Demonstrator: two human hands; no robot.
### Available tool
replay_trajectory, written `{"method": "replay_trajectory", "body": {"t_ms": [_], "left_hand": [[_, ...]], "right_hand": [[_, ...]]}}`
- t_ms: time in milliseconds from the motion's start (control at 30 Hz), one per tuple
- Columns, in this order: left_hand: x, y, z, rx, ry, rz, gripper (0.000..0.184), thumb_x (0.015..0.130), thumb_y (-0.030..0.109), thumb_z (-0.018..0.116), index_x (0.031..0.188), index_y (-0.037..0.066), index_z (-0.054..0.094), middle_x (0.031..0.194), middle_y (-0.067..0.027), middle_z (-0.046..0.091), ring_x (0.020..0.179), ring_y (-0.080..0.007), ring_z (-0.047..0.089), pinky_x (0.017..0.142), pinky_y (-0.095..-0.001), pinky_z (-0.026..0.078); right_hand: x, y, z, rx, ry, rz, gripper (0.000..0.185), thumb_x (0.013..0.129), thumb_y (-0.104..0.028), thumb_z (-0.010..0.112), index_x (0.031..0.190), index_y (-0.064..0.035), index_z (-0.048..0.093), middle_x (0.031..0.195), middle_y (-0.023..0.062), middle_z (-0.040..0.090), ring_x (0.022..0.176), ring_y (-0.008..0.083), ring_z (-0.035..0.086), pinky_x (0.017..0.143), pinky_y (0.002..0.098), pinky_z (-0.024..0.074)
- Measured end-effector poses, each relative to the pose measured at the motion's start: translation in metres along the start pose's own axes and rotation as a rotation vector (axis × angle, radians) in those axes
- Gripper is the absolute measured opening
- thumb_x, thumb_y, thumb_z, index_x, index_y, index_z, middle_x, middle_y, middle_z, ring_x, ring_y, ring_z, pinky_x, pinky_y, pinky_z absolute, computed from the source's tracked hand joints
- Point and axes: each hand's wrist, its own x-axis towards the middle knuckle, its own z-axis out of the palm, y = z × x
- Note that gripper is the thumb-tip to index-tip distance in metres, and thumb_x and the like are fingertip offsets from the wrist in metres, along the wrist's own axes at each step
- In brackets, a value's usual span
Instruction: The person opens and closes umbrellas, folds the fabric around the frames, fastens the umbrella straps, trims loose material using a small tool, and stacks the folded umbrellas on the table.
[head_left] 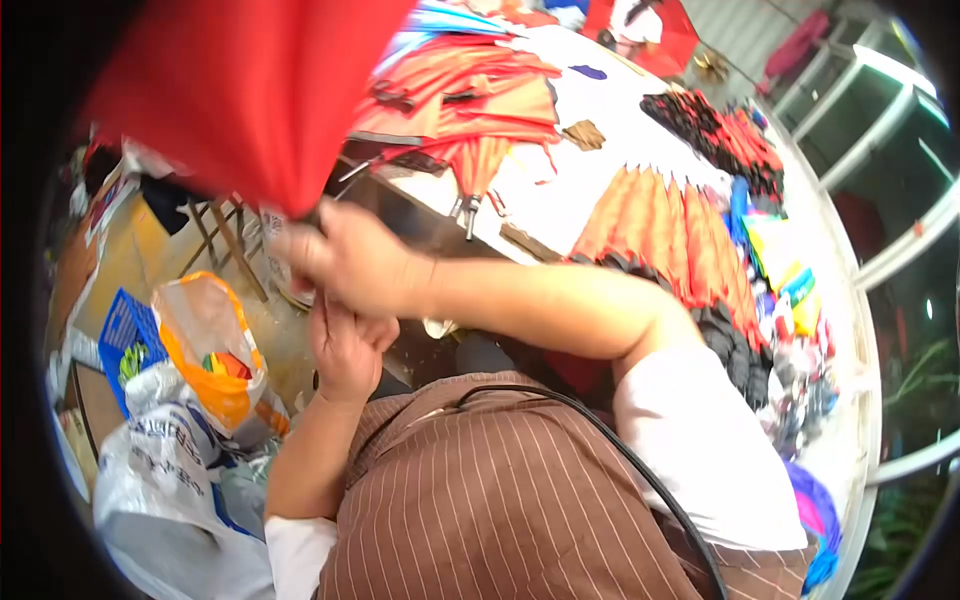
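A red umbrella [260, 90] fills the upper left, its cloth smeared by motion and narrowing downward to my hands. My right hand [355, 262] reaches across my body and closes at the narrow lower end of the cloth, its fingers partly blurred. Just beneath it, my left hand [348, 350] is closed with curled fingers, seemingly around the umbrella's handle, which the hands mostly hide. On the table beyond lie several folded orange-red umbrellas [450, 100], with one shaft end pointing toward me.
A row of orange umbrellas [660, 235] with black ends lies on the white table [610, 130] at right. A brown glove [583, 135] rests farther back. At lower left stand an orange-rimmed bag [215, 390], a blue basket [125, 335] and a white plastic bag [160, 490].
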Motion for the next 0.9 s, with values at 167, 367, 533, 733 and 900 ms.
{"method": "replay_trajectory", "body": {"t_ms": [167, 367, 533, 733, 900], "left_hand": [[-0.021, -0.022, -0.056, 0.096, 0.069, -0.032, 0.051, 0.092, 0.031, 0.053, 0.133, 0.007, 0.036, 0.118, -0.0102, 0.053, 0.113, -0.0220, 0.046, 0.095, -0.0359, 0.033], [-0.016, -0.016, -0.057, -0.352, 0.492, 0.042, 0.036, 0.092, 0.033, 0.053, 0.118, 0.009, 0.049, 0.099, -0.0071, 0.059, 0.097, -0.0203, 0.054, 0.090, -0.0336, 0.036], [-0.013, -0.015, -0.082, -0.400, 0.100, 0.078, 0.026, 0.095, 0.033, 0.049, 0.079, 0.012, 0.048, 0.061, 0.0010, 0.043, 0.058, -0.0127, 0.043, 0.072, -0.0302, 0.040], [0.006, 0.048, -0.057, -0.041, 0.061, -0.046, 0.030, 0.095, 0.031, 0.049, 0.071, 0.015, 0.042, 0.049, 0.0040, 0.027, 0.041, -0.0097, 0.023, 0.050, -0.0274, 0.034], [-0.032, 0.083, -0.169, 0.464, 0.477, -0.219, 0.023, 0.092, 0.031, 0.053, 0.079, 0.012, 0.051, 0.053, 0.0014, 0.040, 0.043, -0.0122, 0.037, 0.051, -0.0296, 0.039]], "right_hand": [[-0.062, 0.119, -0.011, -0.534, 0.060, -0.203, 0.036, 0.082, -0.026, 0.062, 0.103, 0.0010, 0.052, 0.093, 0.0217, 0.054, 0.084, 0.0362, 0.054, 0.078, 0.0429, 0.0455], [-0.125, 0.166, -0.018, -0.648, -0.163, 0.098, 0.041, 0.083, -0.035, 0.063, 0.098, 0.0012, 0.049, 0.101, 0.0206, 0.051, 0.088, 0.0394, 0.053, 0.076, 0.0435, 0.0455], [-0.106, 0.162, -0.016, -0.458, -0.333, 0.288, 0.043, 0.086, -0.037, 0.060, 0.106, -0.0008, 0.046, 0.106, 0.0202, 0.051, 0.094, 0.0374, 0.055, 0.080, 0.0424, 0.0457], [-0.080, 0.171, 0.020, -0.154, -0.380, 0.091, 0.044, 0.086, -0.033, 0.060, 0.115, -0.0013, 0.047, 0.110, 0.0211, 0.054, 0.095, 0.0381, 0.056, 0.085, 0.0416, 0.0450], [-0.062, 0.190, 0.007, -0.545, -0.055, -0.078, 0.048, 0.087, -0.027, 0.060, 0.125, -0.0014, 0.045, 0.106, 0.0215, 0.057, 0.102, 0.0338, 0.056, 0.088, 0.0371, 0.0445]]}}
